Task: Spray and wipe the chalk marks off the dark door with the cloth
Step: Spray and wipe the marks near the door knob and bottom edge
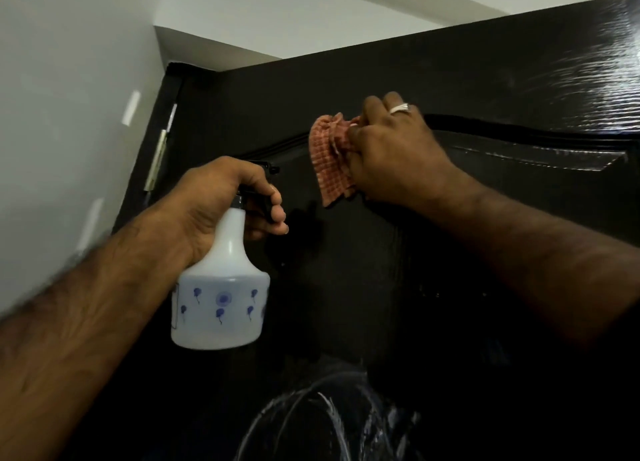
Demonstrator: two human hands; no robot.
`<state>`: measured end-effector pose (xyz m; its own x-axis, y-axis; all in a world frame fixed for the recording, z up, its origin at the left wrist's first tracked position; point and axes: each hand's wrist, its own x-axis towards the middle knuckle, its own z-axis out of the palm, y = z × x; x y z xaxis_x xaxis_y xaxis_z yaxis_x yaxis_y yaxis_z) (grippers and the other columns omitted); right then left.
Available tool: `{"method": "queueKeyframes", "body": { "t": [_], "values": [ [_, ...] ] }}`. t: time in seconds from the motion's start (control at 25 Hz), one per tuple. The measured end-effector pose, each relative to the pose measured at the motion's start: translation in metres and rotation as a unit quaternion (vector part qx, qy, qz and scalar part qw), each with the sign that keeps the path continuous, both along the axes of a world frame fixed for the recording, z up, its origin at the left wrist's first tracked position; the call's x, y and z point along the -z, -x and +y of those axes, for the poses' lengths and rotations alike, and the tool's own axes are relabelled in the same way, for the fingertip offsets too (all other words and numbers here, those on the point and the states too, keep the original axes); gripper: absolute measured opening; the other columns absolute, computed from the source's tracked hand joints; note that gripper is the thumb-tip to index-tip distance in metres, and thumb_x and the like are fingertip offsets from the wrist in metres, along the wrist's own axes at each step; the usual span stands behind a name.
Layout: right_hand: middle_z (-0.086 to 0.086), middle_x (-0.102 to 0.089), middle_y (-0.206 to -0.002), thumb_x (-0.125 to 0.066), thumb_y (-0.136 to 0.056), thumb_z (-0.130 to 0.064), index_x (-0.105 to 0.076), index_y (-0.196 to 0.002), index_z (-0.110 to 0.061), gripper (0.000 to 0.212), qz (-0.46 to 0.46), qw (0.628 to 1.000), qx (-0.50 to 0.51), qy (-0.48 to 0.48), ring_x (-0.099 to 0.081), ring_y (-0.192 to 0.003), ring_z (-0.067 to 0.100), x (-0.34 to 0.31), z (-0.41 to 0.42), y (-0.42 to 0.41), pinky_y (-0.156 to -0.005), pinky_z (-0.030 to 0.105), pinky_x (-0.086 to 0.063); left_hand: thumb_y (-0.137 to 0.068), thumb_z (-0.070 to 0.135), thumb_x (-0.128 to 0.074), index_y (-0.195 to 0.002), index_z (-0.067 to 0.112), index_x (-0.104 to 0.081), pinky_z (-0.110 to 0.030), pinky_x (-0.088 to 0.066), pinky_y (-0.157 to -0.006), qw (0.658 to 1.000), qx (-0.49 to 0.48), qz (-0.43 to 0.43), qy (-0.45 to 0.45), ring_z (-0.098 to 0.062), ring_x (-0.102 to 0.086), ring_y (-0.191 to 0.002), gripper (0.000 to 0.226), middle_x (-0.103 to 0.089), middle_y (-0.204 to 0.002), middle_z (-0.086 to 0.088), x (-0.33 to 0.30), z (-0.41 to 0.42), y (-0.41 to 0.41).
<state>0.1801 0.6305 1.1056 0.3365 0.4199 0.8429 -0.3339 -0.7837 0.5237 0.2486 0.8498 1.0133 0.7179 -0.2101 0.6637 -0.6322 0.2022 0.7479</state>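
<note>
The soft, limp cloth (330, 159) is bunched in the right hand (398, 155) near the dark door (450, 252)'s top edge; the light spray bottle (221, 287) is gripped at its neck by the left hand (221, 204); chalk marks (332, 415) wait below.

cloth (330, 162): red-checked, bunched, against door (381, 270) | chalk marks (332, 422): white, low on door

Surface I am working against: one dark door (398, 252), glossy, raised panel moulding across its upper part. On it: white chalk marks (332, 415) at six o'clock, smeared loops and strokes; checked cloth (329, 162) pressed near twelve o'clock.
</note>
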Motion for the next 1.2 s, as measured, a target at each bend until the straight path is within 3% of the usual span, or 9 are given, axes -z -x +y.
{"method": "queueKeyframes", "body": {
  "t": [0.2, 0.4, 0.6, 0.76, 0.88, 0.92, 1.04, 1.2],
  "values": [
    [0.012, -0.038, -0.159, -0.061, -0.102, -0.054, -0.060, -0.145, -0.020, 0.055, 0.122, 0.991, 0.002, 0.062, -0.034, -0.147, 0.035, 0.005, 0.085, -0.073, -0.120, 0.056, -0.032, -0.081, 0.016, -0.059, -0.083, 0.008, -0.071, -0.038, -0.050, -0.071, 0.996, -0.092, 0.015, 0.005, -0.037, -0.077, -0.083, 0.015, -0.074, -0.077, -0.013, 0.005, 0.055, -0.016],
    [0.011, -0.042, -0.157, -0.053, -0.105, -0.051, -0.061, -0.143, -0.021, 0.050, 0.140, 0.986, -0.023, 0.087, -0.037, -0.146, 0.034, 0.003, 0.093, -0.084, -0.120, 0.053, -0.033, -0.067, 0.018, -0.062, -0.085, 0.007, -0.071, -0.037, -0.050, -0.068, 0.994, -0.111, 0.021, 0.006, -0.038, -0.077, -0.082, 0.023, -0.073, -0.078, -0.015, 0.010, 0.067, -0.010],
    [0.008, -0.055, -0.125, -0.047, -0.101, -0.051, -0.071, -0.131, -0.022, 0.048, 0.064, 0.996, -0.053, 0.041, -0.049, -0.118, 0.030, -0.023, 0.007, -0.018, -0.099, 0.045, -0.043, -0.080, 0.015, -0.059, -0.082, 0.008, -0.071, -0.035, -0.051, -0.066, 0.998, -0.066, 0.020, -0.003, -0.035, -0.077, -0.078, 0.014, -0.072, -0.078, -0.013, -0.001, 0.028, 0.010],
    [0.010, -0.058, -0.114, -0.040, -0.096, -0.058, -0.073, -0.129, -0.020, 0.060, 0.016, 0.996, -0.085, 0.009, -0.049, -0.104, 0.033, -0.008, -0.083, 0.065, -0.082, 0.043, -0.042, -0.084, 0.009, -0.060, -0.085, 0.001, -0.068, -0.029, -0.054, -0.048, 1.000, 0.016, 0.017, 0.004, -0.031, -0.067, -0.062, 0.011, -0.064, -0.072, -0.016, -0.016, -0.021, 0.034],
    [0.011, -0.060, -0.114, -0.046, -0.097, -0.056, -0.075, -0.125, -0.017, 0.057, -0.012, 0.998, -0.059, -0.023, -0.054, -0.100, 0.039, 0.017, -0.145, 0.108, -0.085, 0.052, -0.050, -0.082, 0.005, -0.061, -0.081, 0.000, -0.066, -0.032, -0.056, -0.051, 0.998, 0.068, 0.002, 0.006, -0.026, -0.059, -0.054, 0.007, -0.060, -0.068, -0.017, -0.029, -0.059, 0.050],
    [0.010, -0.060, -0.116, -0.047, -0.098, -0.054, -0.075, -0.123, -0.019, 0.052, -0.037, 0.999, -0.030, -0.024, -0.056, -0.101, 0.040, 0.030, -0.157, 0.122, -0.086, 0.055, -0.050, -0.082, 0.006, -0.062, -0.082, 0.001, -0.068, -0.035, -0.058, -0.058, 0.997, 0.076, -0.007, 0.000, -0.027, -0.062, -0.056, 0.008, -0.063, -0.070, -0.017, -0.035, -0.068, 0.053],
    [0.007, -0.060, -0.116, -0.055, -0.092, -0.038, -0.072, -0.114, -0.021, 0.033, -0.077, 0.994, -0.077, -0.021, -0.060, -0.100, 0.039, 0.045, -0.201, 0.141, -0.085, 0.056, -0.052, -0.085, 0.011, -0.063, -0.091, 0.002, -0.073, -0.038, -0.060, -0.075, 0.994, 0.089, -0.033, -0.061, -0.033, -0.078, -0.071, 0.015, -0.074, -0.078, -0.015, -0.052, -0.093, 0.066],
    [0.005, -0.060, -0.120, -0.054, -0.101, -0.045, -0.076, -0.116, -0.006, 0.047, -0.021, 1.000, 0.020, 0.011, -0.059, -0.110, 0.038, 0.026, -0.243, 0.132, -0.097, 0.061, -0.051, -0.086, 0.003, -0.063, -0.093, -0.001, -0.067, -0.030, -0.056, -0.049, 0.988, 0.121, -0.052, -0.076, -0.021, -0.066, -0.053, 0.009, -0.067, -0.069, -0.011, -0.069, -0.118, 0.081]
  ]
}}
